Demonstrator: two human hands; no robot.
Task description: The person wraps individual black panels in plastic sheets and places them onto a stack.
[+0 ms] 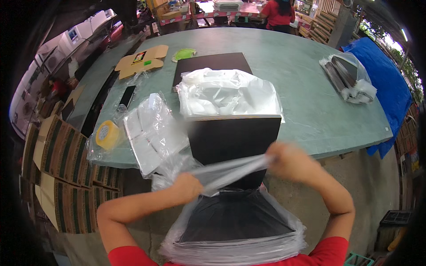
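A clear plastic bag [230,174] is stretched slantwise between my two closed hands. My left hand [187,187] grips its lower left end. My right hand [287,160], smeared by motion, is closed on the upper right end. Just behind the bag, a black flat board [233,137] leans at the table's near edge; the bag crosses its lower part. Against my body lies a stack of black flat pieces in clear plastic [239,217]. A pile of clear plastic bags [226,93] rests beyond the board, partly over another dark flat board [213,62].
On the green table [306,80] lie a yellow tape roll [108,135], plastic-wrapped white packs [151,128], an unfolded cardboard box [144,60] and bagged dark pieces [348,77]. Cartons [66,155] are stacked at left. A blue tarp [381,80] hangs at right. Another person [278,15] is at the back.
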